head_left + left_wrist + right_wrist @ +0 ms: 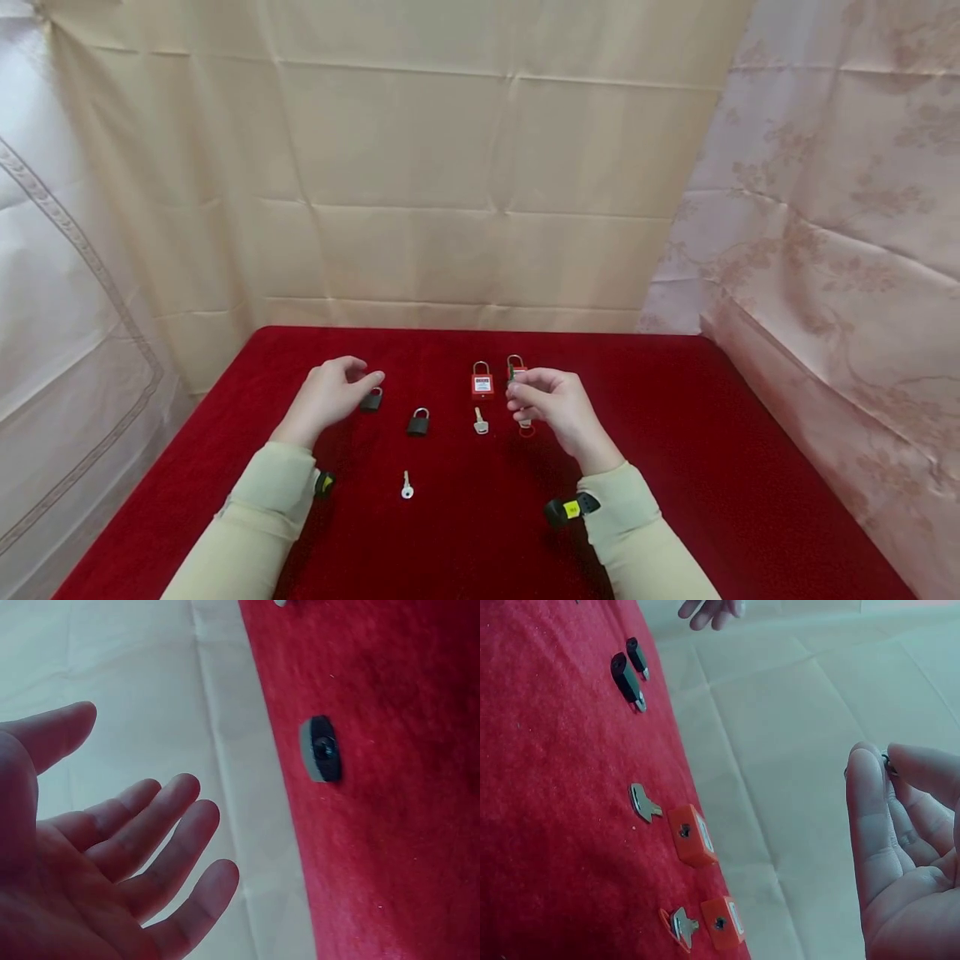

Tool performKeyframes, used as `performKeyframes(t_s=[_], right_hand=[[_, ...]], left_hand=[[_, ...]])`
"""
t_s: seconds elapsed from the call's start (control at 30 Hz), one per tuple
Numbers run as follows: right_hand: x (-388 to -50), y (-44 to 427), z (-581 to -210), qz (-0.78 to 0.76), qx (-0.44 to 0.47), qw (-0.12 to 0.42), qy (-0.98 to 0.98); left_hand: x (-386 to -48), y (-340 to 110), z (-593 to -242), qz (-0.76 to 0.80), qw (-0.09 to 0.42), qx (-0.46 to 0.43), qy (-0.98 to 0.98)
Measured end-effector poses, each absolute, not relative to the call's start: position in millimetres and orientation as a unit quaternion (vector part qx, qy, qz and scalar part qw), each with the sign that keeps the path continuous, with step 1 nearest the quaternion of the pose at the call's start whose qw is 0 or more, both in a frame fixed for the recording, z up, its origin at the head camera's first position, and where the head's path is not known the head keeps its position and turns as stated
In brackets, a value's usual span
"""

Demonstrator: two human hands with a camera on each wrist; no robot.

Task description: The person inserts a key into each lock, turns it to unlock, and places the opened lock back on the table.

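My left hand (330, 396) (112, 862) is raised beside a black padlock (371, 401) (321, 748), its fingers loosely spread and holding nothing. My right hand (551, 408) (907, 847) pinches a small metal object (888, 763) between thumb and index finger; the fingers cover most of it, so what it is cannot be told. Behind this hand in the head view lies a red padlock (514, 364) (722, 924), partly hidden, with a key on a red ring (527, 431) (682, 928) nearer the front.
Another red padlock (482, 384) (693, 836) lies with a silver key (481, 422) (642, 802) in front of it. Between the hands is a second black padlock (417, 423) (626, 677); a small key (407, 487) lies closer on the red cloth (450, 542). Curtains hang behind.
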State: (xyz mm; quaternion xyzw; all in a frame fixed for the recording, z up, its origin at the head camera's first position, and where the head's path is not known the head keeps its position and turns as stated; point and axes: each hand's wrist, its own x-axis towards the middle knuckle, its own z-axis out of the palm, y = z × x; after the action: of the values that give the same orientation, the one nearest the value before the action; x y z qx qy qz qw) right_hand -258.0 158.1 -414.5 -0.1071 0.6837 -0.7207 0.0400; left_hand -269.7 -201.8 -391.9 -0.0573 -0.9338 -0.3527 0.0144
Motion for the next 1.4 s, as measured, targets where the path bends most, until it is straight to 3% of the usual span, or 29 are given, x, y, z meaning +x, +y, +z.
performKeyframes(t_s=[1.4], right_hand=[[-266, 161, -428, -0.717, -0.089, 0.050, 0.690]], left_hand=[[-310, -220, -427, -0.244, -0.078, 0.020, -0.966]])
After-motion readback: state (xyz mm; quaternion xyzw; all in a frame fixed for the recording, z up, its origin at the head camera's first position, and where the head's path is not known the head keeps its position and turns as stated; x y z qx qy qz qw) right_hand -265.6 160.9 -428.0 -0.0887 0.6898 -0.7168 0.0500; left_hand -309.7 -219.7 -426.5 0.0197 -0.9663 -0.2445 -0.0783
